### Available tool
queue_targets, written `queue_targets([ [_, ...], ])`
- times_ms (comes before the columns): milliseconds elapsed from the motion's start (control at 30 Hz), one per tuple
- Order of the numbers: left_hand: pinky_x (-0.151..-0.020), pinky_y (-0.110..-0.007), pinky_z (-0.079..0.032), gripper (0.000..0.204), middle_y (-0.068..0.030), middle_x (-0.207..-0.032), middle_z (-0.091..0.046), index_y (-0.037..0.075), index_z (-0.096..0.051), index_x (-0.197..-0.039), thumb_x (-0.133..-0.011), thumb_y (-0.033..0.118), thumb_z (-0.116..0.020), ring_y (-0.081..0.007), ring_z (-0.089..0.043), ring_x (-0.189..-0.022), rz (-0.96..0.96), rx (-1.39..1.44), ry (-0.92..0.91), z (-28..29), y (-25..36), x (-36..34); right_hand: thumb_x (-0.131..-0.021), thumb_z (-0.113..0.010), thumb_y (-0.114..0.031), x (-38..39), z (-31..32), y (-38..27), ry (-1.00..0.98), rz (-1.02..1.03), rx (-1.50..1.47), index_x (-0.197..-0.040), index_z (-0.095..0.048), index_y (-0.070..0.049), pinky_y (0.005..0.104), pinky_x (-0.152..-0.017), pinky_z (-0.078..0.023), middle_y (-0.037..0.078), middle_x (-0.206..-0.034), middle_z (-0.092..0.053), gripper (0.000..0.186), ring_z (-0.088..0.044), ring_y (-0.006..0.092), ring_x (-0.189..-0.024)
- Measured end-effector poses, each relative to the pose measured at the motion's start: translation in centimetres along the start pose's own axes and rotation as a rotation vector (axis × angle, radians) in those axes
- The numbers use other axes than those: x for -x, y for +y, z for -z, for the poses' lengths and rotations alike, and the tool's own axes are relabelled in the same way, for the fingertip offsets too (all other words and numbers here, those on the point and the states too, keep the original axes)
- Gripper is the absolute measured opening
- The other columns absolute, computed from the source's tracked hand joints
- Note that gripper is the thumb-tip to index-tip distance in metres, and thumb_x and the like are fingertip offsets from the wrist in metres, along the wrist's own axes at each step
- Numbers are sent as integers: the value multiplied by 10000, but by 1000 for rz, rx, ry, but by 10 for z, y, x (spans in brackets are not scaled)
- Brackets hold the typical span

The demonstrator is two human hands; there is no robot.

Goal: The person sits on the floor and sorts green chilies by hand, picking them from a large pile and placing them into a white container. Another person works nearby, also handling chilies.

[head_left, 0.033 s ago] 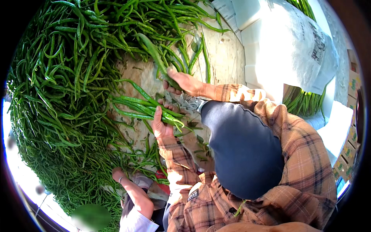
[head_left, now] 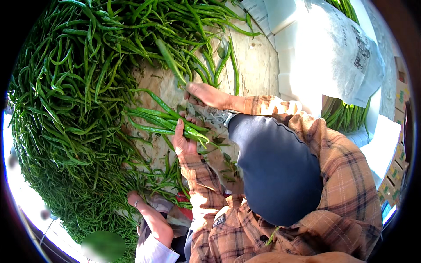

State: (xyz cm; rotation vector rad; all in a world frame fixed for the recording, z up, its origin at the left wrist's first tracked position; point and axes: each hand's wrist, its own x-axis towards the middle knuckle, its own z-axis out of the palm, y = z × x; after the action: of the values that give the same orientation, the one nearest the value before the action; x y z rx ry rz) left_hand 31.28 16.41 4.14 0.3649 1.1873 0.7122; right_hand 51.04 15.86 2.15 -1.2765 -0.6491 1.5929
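My left hand (head_left: 186,139) is closed around a small bunch of long green chili peppers (head_left: 162,122), with their ends reaching out to both sides of it. Just above and to the right, my right hand (head_left: 206,94) has its fingers closed at the lower end of a single thick green chili pepper (head_left: 171,61). That pepper points up and left toward the heap of green chili peppers (head_left: 74,96). The fingertips of my right hand are slightly blurred. Both of my sleeves are brown plaid.
Loose chili peppers (head_left: 236,65) and leaf scraps lie on a pale, worn surface (head_left: 256,61). At the right, a white box (head_left: 287,65) holds more peppers under a printed white sheet (head_left: 351,57). A co-worker's bare arm (head_left: 153,219) reaches into the heap at lower left.
The thick pepper now shows less inside my right hand, which meets it only at its lower end. My right fingers have shifted slightly. My left hand has hardly moved.
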Motion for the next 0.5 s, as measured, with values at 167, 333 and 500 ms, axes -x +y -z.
queue_targets([
  [167, -886, -348, -468, 361, -93, -1112, -585, 27, -535, -1205, -908, 232, -551, -217, -554, -1011, -45, -60, 22, 2, -3, -1, -901, -521, -224, 3, -13, 13, -55, 406, 680, -1287, -461, -30, 442, -814, -487, 195, -990, -565, 436, -590, 332, -993],
  [333, -901, -333, -470, 391, -89, -1146, -588, 32, -527, -1239, -908, 239, -548, -210, -558, -1040, -150, -245, 72, 4, -8, -2, -843, -537, -157, 14, -33, -11, -305, 537, 1087, -1268, -471, -42, 451, -791, -502, 163, -1087, -540, 445, -576, 366, -982],
  [500, -895, -351, -483, 411, -81, -1153, -600, 48, -560, -1210, -895, 311, -565, -221, -572, -1037, -44, 55, 11, 2, -14, -8, -823, -573, -179, 9, -25, -5, -296, 560, 1012, -1269, -473, -57, 434, -801, -498, 143, -1045, -561, 473, -584, 352, -960],
])
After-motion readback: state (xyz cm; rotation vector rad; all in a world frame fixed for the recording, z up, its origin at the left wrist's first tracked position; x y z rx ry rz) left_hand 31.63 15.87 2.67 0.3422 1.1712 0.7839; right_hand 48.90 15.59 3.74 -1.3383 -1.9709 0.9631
